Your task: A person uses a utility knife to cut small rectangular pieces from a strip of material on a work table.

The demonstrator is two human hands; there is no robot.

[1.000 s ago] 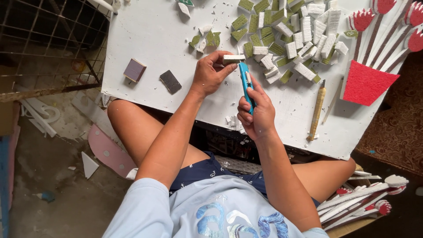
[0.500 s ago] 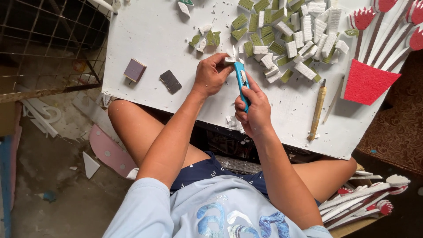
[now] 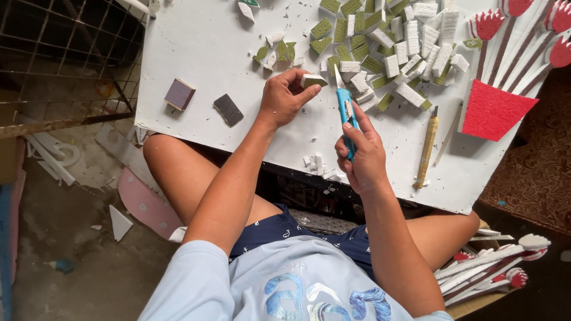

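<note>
From the head camera I look down on my two bare hands over a white foam board laid across my knees. My left hand is clenched around a small foam block with a green face, pinched between thumb and fingertips just above the board. My right hand is gripping a blue utility knife, the handle wrapped in my fingers and the thumb pressed along its spine; the blade tip points away from me and sits just beside the block, right of my left fingertips, though I cannot tell whether steel touches foam. Beyond both hands lies a heap of cut foam blocks, white and green mixed, spreading ahead of the knife. To the left of my left hand sit two small flat squares, a purple-grey block and, nearer the hand, a dark block. To the right of my right hand lies a yellow-handled tool, lengthwise and near the board's edge, and further right a red foam piece with white sticks tipped red fanning out of it. Just below the knife hand, at the near edge, lie a few white foam scraps. Beside my right knee rests a bundle of similar red-tipped sticks.
</note>
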